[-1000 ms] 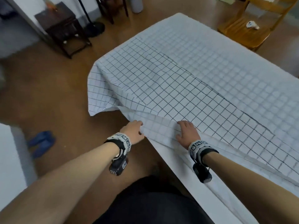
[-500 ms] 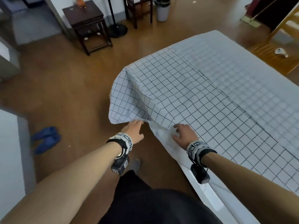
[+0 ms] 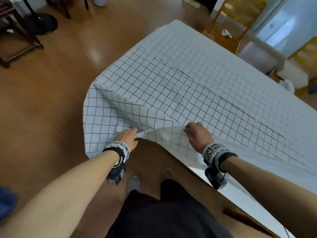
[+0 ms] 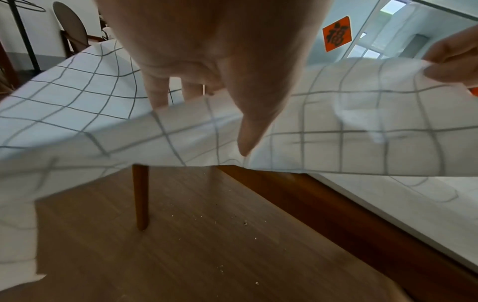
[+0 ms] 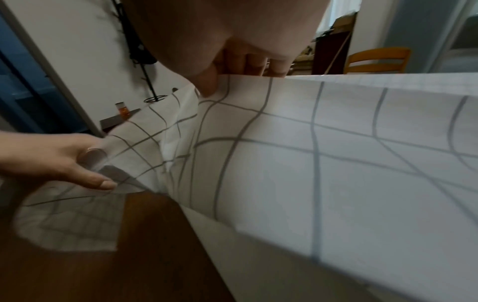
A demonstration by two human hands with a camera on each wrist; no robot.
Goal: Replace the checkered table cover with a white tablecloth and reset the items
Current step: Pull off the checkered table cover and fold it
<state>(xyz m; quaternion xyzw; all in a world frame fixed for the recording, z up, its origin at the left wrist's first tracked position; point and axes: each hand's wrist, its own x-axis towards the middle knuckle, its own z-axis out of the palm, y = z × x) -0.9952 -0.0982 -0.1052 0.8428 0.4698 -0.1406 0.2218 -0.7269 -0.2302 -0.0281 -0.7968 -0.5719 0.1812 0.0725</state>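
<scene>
Two hands hold the near edge of the checkered table cover (image 3: pixel 154 93), lifted off the table's near side. Left hand (image 3: pixel 127 136): thumb underneath, fingers on top, pinching the cloth edge; in the left wrist view its thumb (image 4: pixel 254 122) lies flat against the underside w/ at least two fingers (image 4: pixel 157 92) showing past the fold. Right hand (image 3: pixel 197 134): same pinch, thumb (image 5: pixel 207 81) pressed on the cloth's near face, approx. three fingertips curled over the top edge behind it. Hands sit near each other, a short sagging span of cloth between them.

One cover only: thin white fabric w/ a dark grid of squares, soft and creased. It is doubled over on itself, so a darker-lined layer lies diagonally across a fainter-lined layer that reaches the far end of the table. Its left corner droops over the table end toward the floor.

Under the lifted edge a smooth white tabletop (image 3: pixel 240 194) shows, w/ a brown wooden rim. One slim tapered wooden leg (image 4: pixel 141 196) visible in the left wrist view.

Floor (image 3: pixel 42 109): glossy brown wood planks, a few pale crumbs on it. One yellow wooden chair (image 3: pixel 229 23) past the far end, a small white object on its seat. Wrists wear bands w/ black-white markers.
</scene>
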